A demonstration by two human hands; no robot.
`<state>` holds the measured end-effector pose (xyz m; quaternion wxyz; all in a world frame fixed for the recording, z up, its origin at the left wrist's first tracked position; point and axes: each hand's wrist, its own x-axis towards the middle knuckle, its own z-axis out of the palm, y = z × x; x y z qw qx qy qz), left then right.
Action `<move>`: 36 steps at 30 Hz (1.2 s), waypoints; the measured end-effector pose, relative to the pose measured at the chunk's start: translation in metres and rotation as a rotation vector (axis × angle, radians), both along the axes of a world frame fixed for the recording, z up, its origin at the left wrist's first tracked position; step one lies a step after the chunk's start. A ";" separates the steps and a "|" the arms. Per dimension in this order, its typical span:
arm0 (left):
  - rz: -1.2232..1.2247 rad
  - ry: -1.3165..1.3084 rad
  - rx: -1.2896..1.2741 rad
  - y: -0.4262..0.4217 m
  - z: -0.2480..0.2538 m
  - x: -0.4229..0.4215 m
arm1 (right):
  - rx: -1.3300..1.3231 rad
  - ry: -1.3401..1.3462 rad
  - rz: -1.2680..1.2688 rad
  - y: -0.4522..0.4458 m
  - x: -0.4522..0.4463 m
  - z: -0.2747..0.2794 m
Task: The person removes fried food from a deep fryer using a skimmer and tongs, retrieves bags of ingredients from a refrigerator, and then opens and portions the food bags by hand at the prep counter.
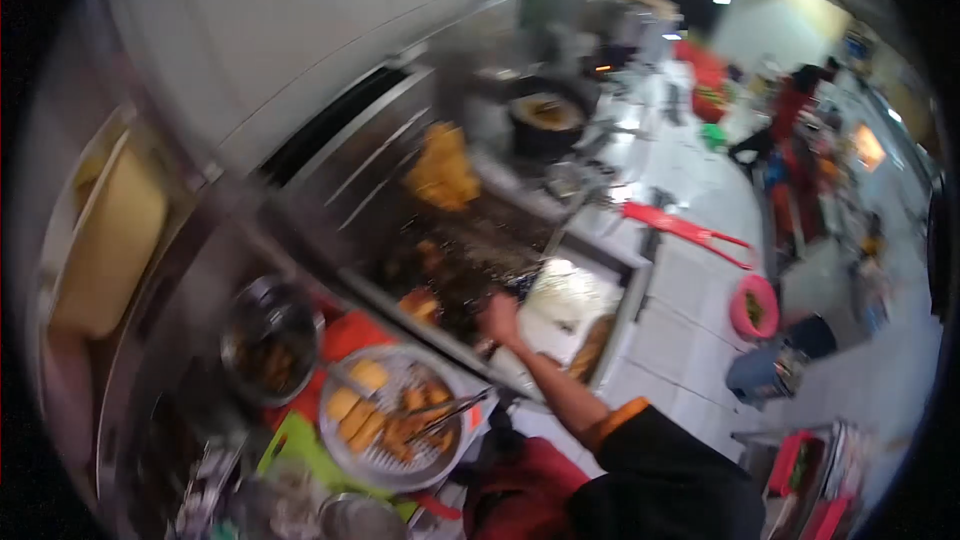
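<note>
One right hand [498, 320] over the fryer [430, 337]; grip too blurry to tell; food [362, 426] sits in a holey bowl [432, 455], likely to drip.

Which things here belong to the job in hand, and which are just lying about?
In the job, likely:
- bare right hand
- rectangular metal cooking trough
- round perforated metal tray

Lying about, likely:
- round pink plastic bowl
- long flat red utensil

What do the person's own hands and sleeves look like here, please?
The right hand looks bare, though blurred; the forearm is uncovered too. The right sleeve is black with an orange cuff. The left hand is not in view.
</note>
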<state>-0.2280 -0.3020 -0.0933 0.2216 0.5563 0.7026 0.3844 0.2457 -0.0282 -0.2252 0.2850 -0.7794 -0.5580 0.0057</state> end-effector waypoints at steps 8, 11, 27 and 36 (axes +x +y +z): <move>0.053 0.028 -0.123 -0.001 0.049 0.022 | -0.200 0.573 -0.046 -0.053 -0.002 0.100; 0.093 -0.085 0.000 -0.001 0.034 0.023 | -0.324 0.392 0.191 -0.066 0.002 0.084; 0.155 -0.117 -0.205 -0.003 0.066 0.042 | -0.387 1.517 -0.179 0.023 0.001 0.051; 0.165 -0.180 -0.283 0.003 0.061 0.047 | -0.342 1.395 -0.061 -0.031 0.024 0.127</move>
